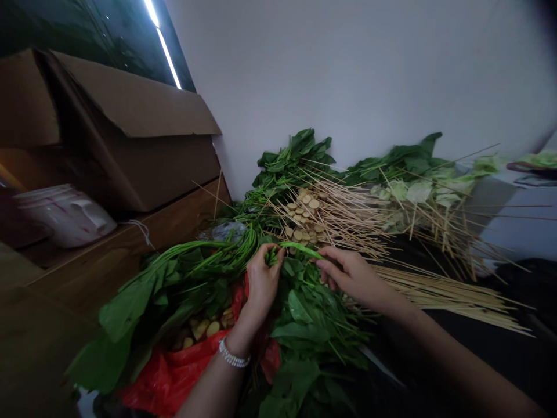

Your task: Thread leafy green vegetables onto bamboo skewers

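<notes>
Left hand is pinching a green stem at its near end, fingers clenched around it among the leaves. Stem is running right from those fingers, its far end sitting at the right hand. Right fingers are half curled; can't tell if they're gripping it or only touching. Both hands are working over a heap of leafy greens lying partly on a red plastic bag. Beaded bracelet is sitting on the left wrist. Loose wooden skewers are lying right of the right hand. Behind, skewered tan slices and skewered pale leaves are resting near a white wall. Cardboard box is standing to the left.
</notes>
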